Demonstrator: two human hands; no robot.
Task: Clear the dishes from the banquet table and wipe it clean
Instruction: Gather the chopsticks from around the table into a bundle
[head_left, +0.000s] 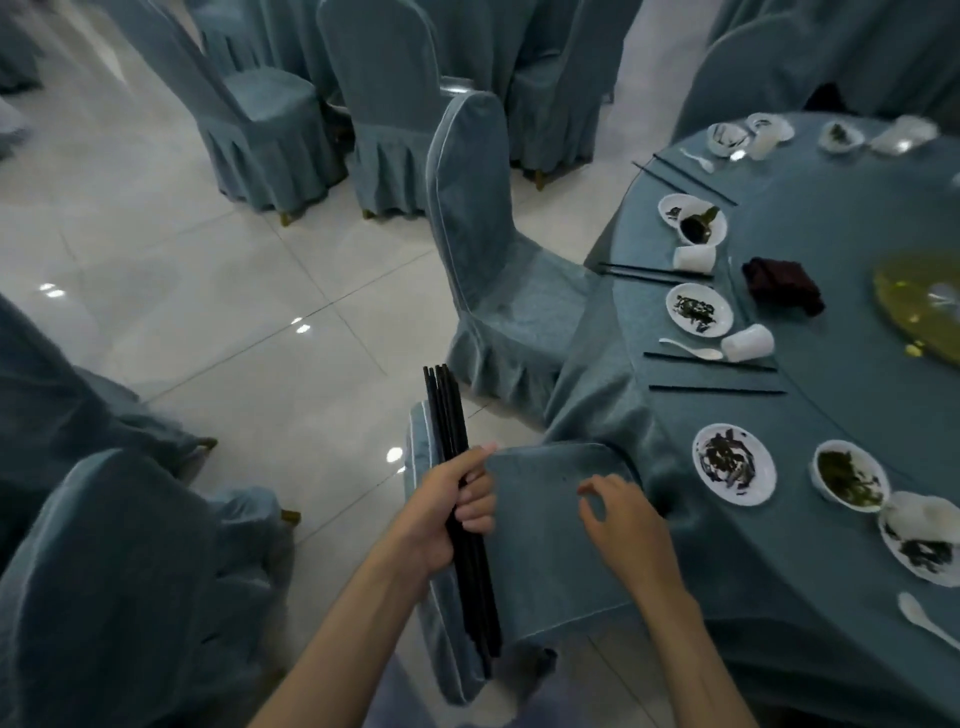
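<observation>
Our left hand (452, 512) grips a bundle of black chopsticks (448, 415), fingers and thumb wrapped tight round the middle of it. The sticks stand nearly upright, their tips above the fist and their lower ends beside the forearm. Our right hand (623, 530) holds nothing: its fingers are loosely curled, thumb and forefinger apart, over the top of a covered chair back (545, 561). We cannot tell whether it touches the cloth.

The banquet table (831, 415) lies to the right under a blue-grey cloth. Along its near-left edge sit a soiled plate (734, 470) and a bowl of green scraps (850, 480), just beside each other. Farther along that edge, two single chopsticks (717, 389) lie apart, pointing in from the rim. Beyond them lie a white spoon (691, 351), a tipped cup (748, 343) and another dirty plate (700, 309). A dark red napkin (782, 285) lies nearer the centre, beside a yellow turntable (914, 296). More dishes ring the far edge, blurred.
</observation>
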